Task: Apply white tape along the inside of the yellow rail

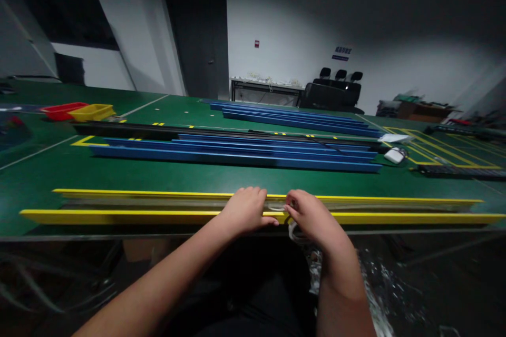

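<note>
A long yellow rail (130, 216) lies crosswise near the table's front edge, with a second yellow edge behind it and a greyish strip between the two. My left hand (245, 209) is closed over the near yellow rail, fingers on the far side and thumb on the front. Just to its right, my right hand (306, 215) pinches a thin white cord (276, 208) above the strip. A loop of this cord hangs below my right hand at the table edge. My right fingertips are partly hidden.
Blue rails (237, 157) and a long black bar (158, 130) lie beyond, with more blue rails (292, 116) farther back. Red (63, 110) and yellow bins (93, 112) stand at left. A white box (395, 155) sits at right. Clear plastic (389, 279) lies below the table.
</note>
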The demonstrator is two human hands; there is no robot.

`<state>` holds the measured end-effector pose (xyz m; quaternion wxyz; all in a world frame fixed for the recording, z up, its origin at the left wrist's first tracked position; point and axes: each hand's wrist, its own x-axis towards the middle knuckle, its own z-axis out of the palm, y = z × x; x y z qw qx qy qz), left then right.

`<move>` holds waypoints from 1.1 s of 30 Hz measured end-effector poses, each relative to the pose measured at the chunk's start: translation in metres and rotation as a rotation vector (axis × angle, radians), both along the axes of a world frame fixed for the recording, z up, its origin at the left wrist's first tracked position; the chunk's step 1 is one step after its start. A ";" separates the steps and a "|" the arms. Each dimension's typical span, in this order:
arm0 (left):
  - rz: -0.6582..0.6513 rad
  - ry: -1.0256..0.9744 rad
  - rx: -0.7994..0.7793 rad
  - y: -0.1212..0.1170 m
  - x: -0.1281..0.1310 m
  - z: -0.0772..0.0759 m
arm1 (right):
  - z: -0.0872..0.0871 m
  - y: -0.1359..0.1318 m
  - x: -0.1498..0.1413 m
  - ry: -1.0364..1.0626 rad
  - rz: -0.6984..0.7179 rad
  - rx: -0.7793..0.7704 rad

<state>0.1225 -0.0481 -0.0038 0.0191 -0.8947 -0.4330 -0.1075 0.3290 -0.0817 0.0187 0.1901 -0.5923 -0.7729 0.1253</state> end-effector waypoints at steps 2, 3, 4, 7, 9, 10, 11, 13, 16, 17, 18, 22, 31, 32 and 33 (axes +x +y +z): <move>-0.001 -0.001 0.010 0.001 -0.002 -0.002 | 0.000 0.000 0.001 0.016 0.007 -0.010; -0.005 -0.005 0.015 0.001 -0.003 -0.002 | 0.000 0.001 0.002 0.025 0.007 -0.016; -0.009 -0.009 0.020 0.001 -0.004 -0.002 | -0.001 0.001 0.003 0.033 0.004 -0.022; -0.018 -0.012 0.031 -0.001 -0.007 -0.002 | -0.001 0.002 0.006 0.044 0.000 -0.044; -0.024 -0.009 0.031 -0.001 -0.010 -0.001 | 0.000 0.002 0.007 0.052 0.006 -0.047; -0.028 -0.008 0.030 -0.002 -0.013 -0.001 | 0.001 0.001 0.008 0.055 0.013 -0.042; -0.032 -0.009 0.028 -0.002 -0.016 -0.001 | 0.002 0.000 0.009 0.057 0.020 -0.033; -0.036 -0.013 0.023 -0.002 -0.024 -0.001 | 0.003 -0.001 0.009 0.053 0.029 -0.014; -0.035 -0.019 0.006 -0.002 -0.039 -0.001 | 0.003 -0.001 0.009 0.022 0.018 -0.009; -0.032 -0.018 -0.001 -0.002 -0.044 -0.001 | 0.003 -0.001 0.008 0.011 0.012 -0.012; -0.029 -0.016 -0.009 -0.001 -0.049 -0.001 | 0.003 -0.001 0.008 0.002 0.007 -0.015; -0.006 -0.003 -0.033 -0.001 -0.068 -0.002 | 0.001 0.000 0.006 -0.001 0.014 -0.038; 0.030 -0.017 -0.073 -0.001 -0.118 0.000 | -0.001 -0.001 0.003 0.029 0.012 -0.025; 0.041 -0.017 -0.078 0.000 -0.124 0.000 | 0.000 -0.002 0.002 0.031 0.008 -0.024; 0.050 -0.019 -0.083 0.001 -0.129 0.000 | 0.001 -0.003 0.001 0.033 0.002 -0.023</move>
